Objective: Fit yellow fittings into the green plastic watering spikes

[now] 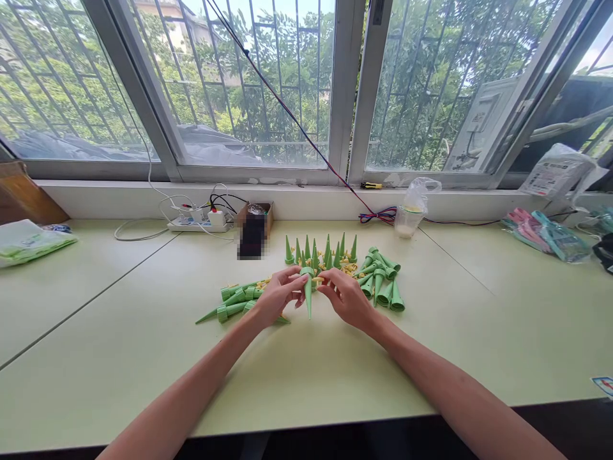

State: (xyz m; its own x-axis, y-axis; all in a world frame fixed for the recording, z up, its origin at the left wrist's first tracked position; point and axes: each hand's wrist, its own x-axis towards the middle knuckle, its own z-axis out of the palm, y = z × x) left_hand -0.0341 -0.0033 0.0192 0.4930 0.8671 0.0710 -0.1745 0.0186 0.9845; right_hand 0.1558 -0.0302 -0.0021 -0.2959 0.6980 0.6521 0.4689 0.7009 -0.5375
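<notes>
My left hand [280, 294] is closed around the capped upper end of a green plastic spike [308, 300], its tip pointing down toward me. Between the thumb and fingers of my right hand [347, 297] is a small yellow plastic piece [317, 280], held against the spike's side; whether it is inserted, I cannot tell. Behind my hands, several green cones [328, 250] stand point up among scattered yellow pieces. Left of my left hand lie several capped spikes [232, 312], some with yellow pieces by them. A pile of green spikes [383, 278] with open ends lies right of my right hand.
A power strip [198, 222] with plugs and cables sits at the back, beside a small cardboard box [265, 217]. A plastic cup [410, 217] in a bag and bundled wires [378, 216] are back right. Pink and teal packages [546, 233] lie far right, a green-white packet [33, 243] far left.
</notes>
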